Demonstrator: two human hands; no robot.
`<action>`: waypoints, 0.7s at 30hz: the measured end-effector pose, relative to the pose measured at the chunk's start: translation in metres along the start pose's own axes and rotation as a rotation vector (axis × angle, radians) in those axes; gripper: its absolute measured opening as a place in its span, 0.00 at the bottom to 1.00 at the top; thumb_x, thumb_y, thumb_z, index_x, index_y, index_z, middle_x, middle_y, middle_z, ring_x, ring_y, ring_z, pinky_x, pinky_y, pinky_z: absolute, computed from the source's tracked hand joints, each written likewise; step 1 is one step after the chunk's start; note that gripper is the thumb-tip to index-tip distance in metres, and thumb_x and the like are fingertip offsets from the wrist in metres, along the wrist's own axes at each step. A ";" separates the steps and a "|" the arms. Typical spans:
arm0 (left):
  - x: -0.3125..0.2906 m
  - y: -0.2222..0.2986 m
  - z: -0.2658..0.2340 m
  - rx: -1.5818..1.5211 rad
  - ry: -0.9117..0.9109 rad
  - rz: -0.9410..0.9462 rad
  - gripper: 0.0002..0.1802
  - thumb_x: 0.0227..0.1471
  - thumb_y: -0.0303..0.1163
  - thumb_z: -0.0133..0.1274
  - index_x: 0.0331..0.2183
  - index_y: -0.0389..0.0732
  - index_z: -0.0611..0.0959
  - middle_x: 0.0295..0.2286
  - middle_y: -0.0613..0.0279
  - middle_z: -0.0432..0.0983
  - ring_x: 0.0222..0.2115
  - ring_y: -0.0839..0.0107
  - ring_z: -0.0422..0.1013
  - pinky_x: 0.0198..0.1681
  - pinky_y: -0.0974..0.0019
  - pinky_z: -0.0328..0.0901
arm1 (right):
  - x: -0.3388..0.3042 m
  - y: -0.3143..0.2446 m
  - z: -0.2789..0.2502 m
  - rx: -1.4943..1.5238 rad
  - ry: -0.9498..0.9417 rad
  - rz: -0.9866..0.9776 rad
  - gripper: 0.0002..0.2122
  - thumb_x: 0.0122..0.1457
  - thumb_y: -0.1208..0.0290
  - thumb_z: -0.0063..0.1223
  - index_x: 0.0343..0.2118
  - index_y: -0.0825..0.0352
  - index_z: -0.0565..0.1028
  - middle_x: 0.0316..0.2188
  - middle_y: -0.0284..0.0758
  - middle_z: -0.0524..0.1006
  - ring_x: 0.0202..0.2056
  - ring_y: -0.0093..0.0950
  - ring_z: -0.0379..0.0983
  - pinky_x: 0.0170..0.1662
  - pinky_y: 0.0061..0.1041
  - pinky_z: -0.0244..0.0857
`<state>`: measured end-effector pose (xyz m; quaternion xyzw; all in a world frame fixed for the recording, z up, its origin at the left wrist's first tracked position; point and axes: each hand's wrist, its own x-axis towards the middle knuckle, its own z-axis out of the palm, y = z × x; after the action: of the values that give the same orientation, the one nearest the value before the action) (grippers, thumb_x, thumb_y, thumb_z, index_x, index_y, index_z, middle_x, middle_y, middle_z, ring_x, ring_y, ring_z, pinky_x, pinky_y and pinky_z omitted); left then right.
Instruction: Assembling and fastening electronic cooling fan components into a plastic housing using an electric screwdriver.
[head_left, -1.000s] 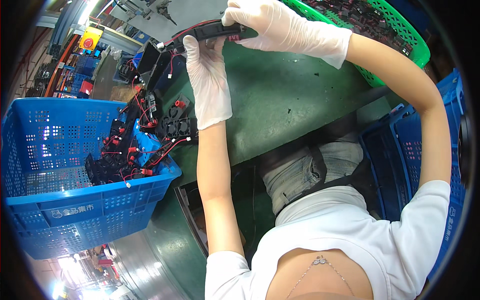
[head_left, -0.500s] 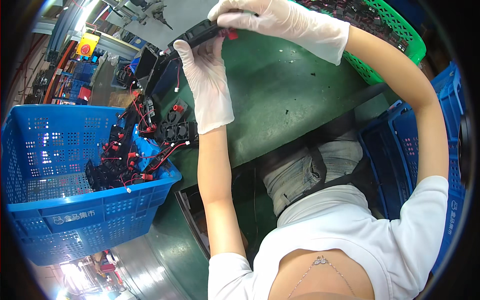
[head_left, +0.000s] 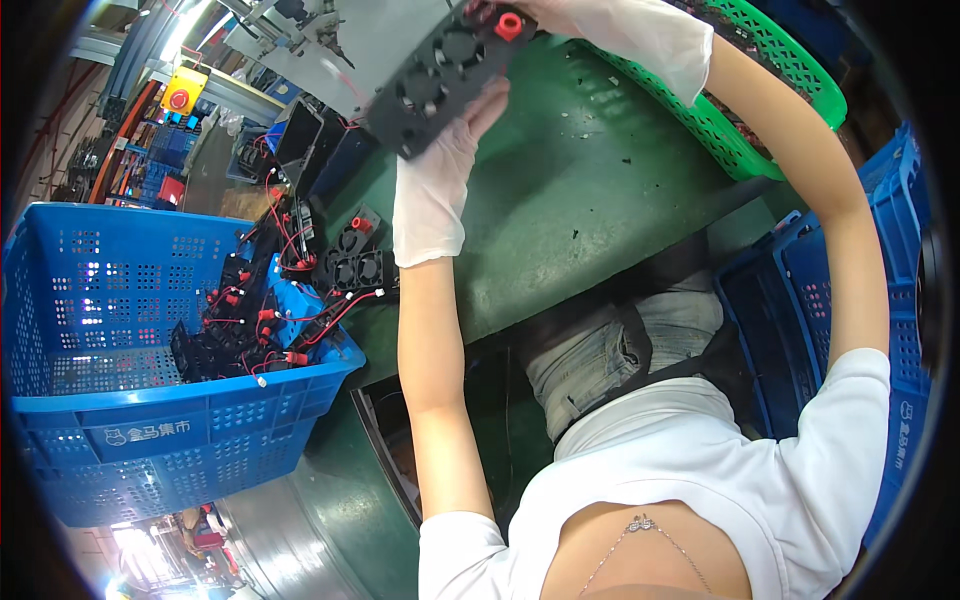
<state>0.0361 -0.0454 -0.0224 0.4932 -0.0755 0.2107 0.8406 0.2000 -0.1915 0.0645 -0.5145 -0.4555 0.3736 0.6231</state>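
A flat black twin-fan unit (head_left: 440, 82) is tilted above the table, its face with two round fans and a red round part turned into view. My left hand (head_left: 445, 160), in a white glove, grips its lower edge; the fingers behind it are partly hidden. At the unit's far upper end, beside the red part, is my gloved right hand (head_left: 600, 28). Its fingertips are partly cut off by the picture's upper edge, but they appear closed on that end. More black fan units (head_left: 358, 262) with red parts and wires lie left of my left forearm.
The green table (head_left: 540, 220) carries small dark scraps. At the left stands a blue perforated crate (head_left: 130, 400) with wired fan units at its right side. A green basket (head_left: 735, 155) of small dark parts sits at upper right. Machine parts (head_left: 320, 35) and a yellow emergency-stop box (head_left: 180, 92) are beyond.
The fan unit has turned from nearly edge-on to showing its broad fan face. My right hand has shifted right and up along it; my left hand has moved slightly right and down.
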 end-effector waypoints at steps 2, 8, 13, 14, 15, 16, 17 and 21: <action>-0.003 0.002 0.018 0.197 -0.044 -0.004 0.26 0.64 0.39 0.39 0.54 0.27 0.66 0.51 0.36 0.67 0.50 0.42 0.69 0.55 0.51 0.67 | -0.005 0.003 -0.003 -0.105 -0.104 -0.040 0.16 0.64 0.58 0.50 0.38 0.68 0.80 0.30 0.26 0.79 0.32 0.19 0.70 0.38 0.21 0.62; -0.021 0.015 0.060 -0.039 -0.137 -0.223 0.43 0.60 0.58 0.39 0.58 0.27 0.63 0.53 0.37 0.66 0.46 0.49 0.73 0.45 0.56 0.74 | -0.005 0.011 0.001 -0.322 0.016 0.091 0.17 0.62 0.56 0.53 0.35 0.69 0.80 0.26 0.27 0.78 0.30 0.19 0.67 0.37 0.21 0.60; -0.018 0.015 0.075 0.181 0.099 -0.311 0.23 0.54 0.43 0.53 0.48 0.41 0.74 0.36 0.55 0.79 0.33 0.63 0.78 0.38 0.61 0.75 | -0.009 0.009 0.006 -0.391 0.044 0.044 0.20 0.60 0.56 0.54 0.38 0.73 0.79 0.28 0.32 0.77 0.31 0.22 0.69 0.37 0.22 0.62; -0.018 0.013 0.075 0.179 0.097 -0.310 0.23 0.54 0.43 0.53 0.48 0.41 0.74 0.36 0.55 0.79 0.33 0.63 0.78 0.38 0.61 0.75 | -0.008 0.009 0.002 -0.459 0.040 0.041 0.20 0.59 0.56 0.54 0.38 0.73 0.79 0.28 0.32 0.77 0.31 0.23 0.69 0.37 0.23 0.63; -0.019 0.012 0.075 0.176 0.122 -0.305 0.23 0.53 0.43 0.53 0.48 0.42 0.75 0.35 0.55 0.79 0.32 0.65 0.77 0.35 0.61 0.75 | -0.006 0.010 -0.002 -0.527 0.036 0.038 0.20 0.59 0.57 0.55 0.39 0.74 0.79 0.28 0.33 0.77 0.31 0.24 0.69 0.37 0.24 0.64; -0.019 0.012 0.076 0.172 0.149 -0.301 0.23 0.53 0.43 0.53 0.49 0.43 0.75 0.34 0.56 0.79 0.31 0.67 0.77 0.33 0.62 0.75 | -0.006 0.010 0.000 -0.528 0.034 0.041 0.20 0.59 0.57 0.55 0.39 0.74 0.79 0.28 0.33 0.77 0.31 0.24 0.69 0.37 0.24 0.64; -0.019 0.013 0.077 0.168 0.152 -0.299 0.23 0.53 0.43 0.53 0.49 0.43 0.75 0.34 0.56 0.79 0.31 0.67 0.77 0.33 0.62 0.75 | -0.006 0.010 0.001 -0.569 0.053 0.043 0.19 0.59 0.58 0.55 0.38 0.74 0.79 0.28 0.33 0.77 0.32 0.24 0.69 0.38 0.24 0.64; -0.024 0.014 0.081 0.183 0.194 -0.271 0.21 0.53 0.43 0.53 0.47 0.45 0.77 0.33 0.56 0.80 0.29 0.70 0.76 0.29 0.68 0.72 | -0.003 0.002 0.015 -0.616 0.132 0.087 0.18 0.55 0.63 0.57 0.40 0.75 0.77 0.30 0.38 0.77 0.33 0.30 0.72 0.40 0.28 0.65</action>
<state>0.0146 -0.1154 0.0215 0.5507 0.0925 0.1478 0.8163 0.1843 -0.1893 0.0624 -0.7213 -0.4832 0.2099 0.4496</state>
